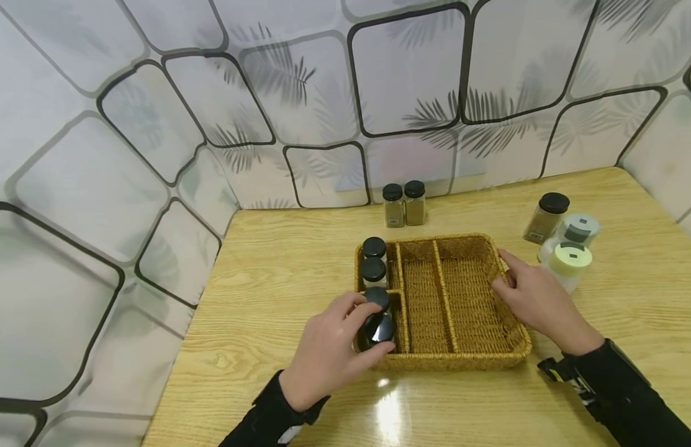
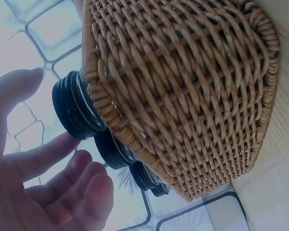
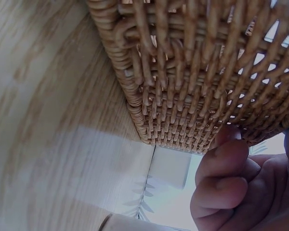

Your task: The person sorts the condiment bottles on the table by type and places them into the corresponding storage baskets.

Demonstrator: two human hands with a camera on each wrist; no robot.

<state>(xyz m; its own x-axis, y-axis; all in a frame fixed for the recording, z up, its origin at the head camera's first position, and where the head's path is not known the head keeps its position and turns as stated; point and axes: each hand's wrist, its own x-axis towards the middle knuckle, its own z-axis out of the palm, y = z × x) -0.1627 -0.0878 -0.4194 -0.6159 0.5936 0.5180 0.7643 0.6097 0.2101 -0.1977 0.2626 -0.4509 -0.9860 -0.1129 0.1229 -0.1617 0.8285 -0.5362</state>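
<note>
My left hand (image 1: 329,349) is over the front left compartment of a woven basket (image 1: 462,360). Its fingers are spread around the black lid of the nearest spice jar (image 1: 380,329). In the left wrist view the index fingertip is right at that lid (image 2: 76,107), while the thumb stands apart from it. A second black-lidded jar (image 1: 377,298) is just behind in the same compartment. Two more jars (image 1: 374,270) stand in the back left compartment. At the basket's right side, my right hand (image 1: 537,301) grips the rim, fingers curled against the outer weave (image 3: 183,86).
Two black-lidded spice jars (image 1: 403,208) stand behind the basket near the wall covering. Right of it are another black-lidded jar (image 1: 543,218), a grey-lidded container (image 1: 580,228) and a yellow-green-lidded container (image 1: 570,261). Dividers (image 1: 446,298) split the basket.
</note>
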